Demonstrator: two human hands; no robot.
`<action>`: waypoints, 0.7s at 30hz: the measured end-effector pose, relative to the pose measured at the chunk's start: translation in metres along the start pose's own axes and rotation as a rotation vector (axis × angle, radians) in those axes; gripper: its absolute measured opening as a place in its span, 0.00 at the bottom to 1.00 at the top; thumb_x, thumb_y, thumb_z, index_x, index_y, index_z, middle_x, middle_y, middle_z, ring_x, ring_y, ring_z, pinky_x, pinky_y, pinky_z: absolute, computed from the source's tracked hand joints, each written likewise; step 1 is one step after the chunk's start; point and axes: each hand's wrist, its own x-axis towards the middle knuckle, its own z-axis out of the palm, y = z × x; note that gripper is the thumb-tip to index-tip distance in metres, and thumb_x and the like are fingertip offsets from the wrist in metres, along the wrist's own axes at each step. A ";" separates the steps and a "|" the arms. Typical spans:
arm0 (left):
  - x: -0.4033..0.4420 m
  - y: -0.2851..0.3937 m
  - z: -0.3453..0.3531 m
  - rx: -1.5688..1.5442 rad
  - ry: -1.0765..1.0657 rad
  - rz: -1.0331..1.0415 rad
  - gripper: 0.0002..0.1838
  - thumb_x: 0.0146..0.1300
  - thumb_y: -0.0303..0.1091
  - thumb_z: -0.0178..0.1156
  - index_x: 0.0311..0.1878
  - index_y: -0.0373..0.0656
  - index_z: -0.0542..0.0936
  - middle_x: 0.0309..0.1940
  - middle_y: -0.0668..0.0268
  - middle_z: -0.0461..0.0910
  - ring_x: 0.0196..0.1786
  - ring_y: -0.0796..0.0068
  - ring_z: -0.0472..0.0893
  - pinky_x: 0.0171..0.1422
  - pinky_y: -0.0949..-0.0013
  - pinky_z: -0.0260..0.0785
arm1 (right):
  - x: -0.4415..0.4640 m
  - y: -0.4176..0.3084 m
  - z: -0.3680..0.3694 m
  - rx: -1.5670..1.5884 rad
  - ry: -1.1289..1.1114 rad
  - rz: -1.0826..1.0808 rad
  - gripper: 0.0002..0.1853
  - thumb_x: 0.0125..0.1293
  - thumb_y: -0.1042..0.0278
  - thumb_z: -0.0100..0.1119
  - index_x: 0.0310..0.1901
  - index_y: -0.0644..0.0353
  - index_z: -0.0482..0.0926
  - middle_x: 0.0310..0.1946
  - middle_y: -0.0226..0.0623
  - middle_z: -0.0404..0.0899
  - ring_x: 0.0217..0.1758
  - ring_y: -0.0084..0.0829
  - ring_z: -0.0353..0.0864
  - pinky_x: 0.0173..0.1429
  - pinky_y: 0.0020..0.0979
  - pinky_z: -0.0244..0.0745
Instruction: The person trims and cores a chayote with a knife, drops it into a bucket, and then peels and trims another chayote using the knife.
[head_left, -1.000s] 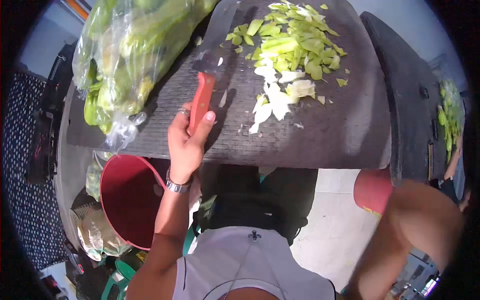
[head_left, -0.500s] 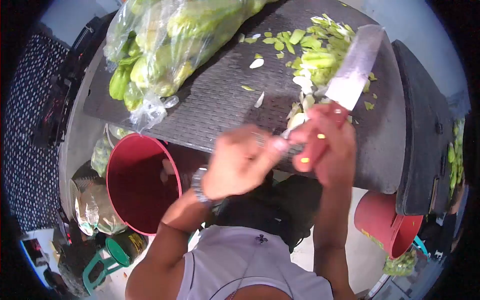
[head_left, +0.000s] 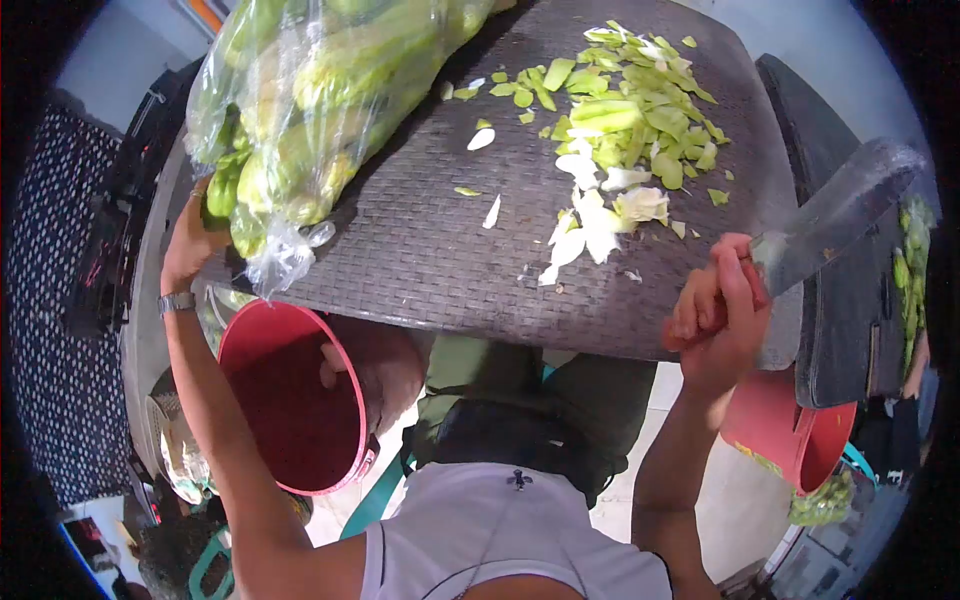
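Note:
My right hand [head_left: 722, 315] is closed round the red handle of a large kitchen knife [head_left: 840, 215], its broad blade pointing up and right past the table's right side. At the left, my left hand [head_left: 193, 240] reaches to the opening of a clear plastic bag [head_left: 330, 110] full of pale green chayotes. Its fingers curl round a green chayote [head_left: 222, 190] at the bag's edge and are partly hidden behind it. A pile of green peelings and slices [head_left: 640, 110] lies on the dark woven-pattern table [head_left: 400, 255], with whitish pieces [head_left: 597, 225] nearer me.
Below the table's left edge stands a large red bucket [head_left: 290, 400] with a few pale pieces inside. Another red bucket [head_left: 775, 425] is on the floor at the right. A dark chair back [head_left: 850, 330] stands against the table's right side.
My left hand has moved from beside the knife handle to the bag at the left. The knife in my right hand has swung right and down, away from the peelings.

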 end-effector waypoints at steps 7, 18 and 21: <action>-0.005 -0.024 0.009 -0.042 0.258 0.141 0.38 0.56 0.27 0.71 0.72 0.31 0.73 0.57 0.58 0.85 0.55 0.69 0.85 0.64 0.64 0.76 | 0.003 0.002 0.003 -0.092 0.008 -0.097 0.08 0.79 0.64 0.58 0.48 0.59 0.78 0.15 0.24 0.63 0.13 0.17 0.62 0.13 0.26 0.53; -0.060 0.136 0.016 -0.937 0.192 0.385 0.63 0.45 0.45 0.83 0.83 0.37 0.59 0.77 0.48 0.67 0.75 0.50 0.73 0.78 0.48 0.69 | 0.064 -0.017 0.015 -0.613 -0.009 -0.508 0.08 0.75 0.69 0.66 0.51 0.59 0.82 0.18 0.18 0.68 0.19 0.10 0.64 0.24 0.20 0.58; -0.046 0.216 0.111 -1.072 -0.103 0.178 0.63 0.37 0.42 0.84 0.80 0.40 0.64 0.76 0.52 0.69 0.75 0.52 0.73 0.80 0.47 0.68 | 0.085 -0.029 0.056 -0.403 -0.170 -0.419 0.07 0.75 0.66 0.67 0.48 0.58 0.84 0.20 0.20 0.72 0.22 0.10 0.67 0.26 0.19 0.57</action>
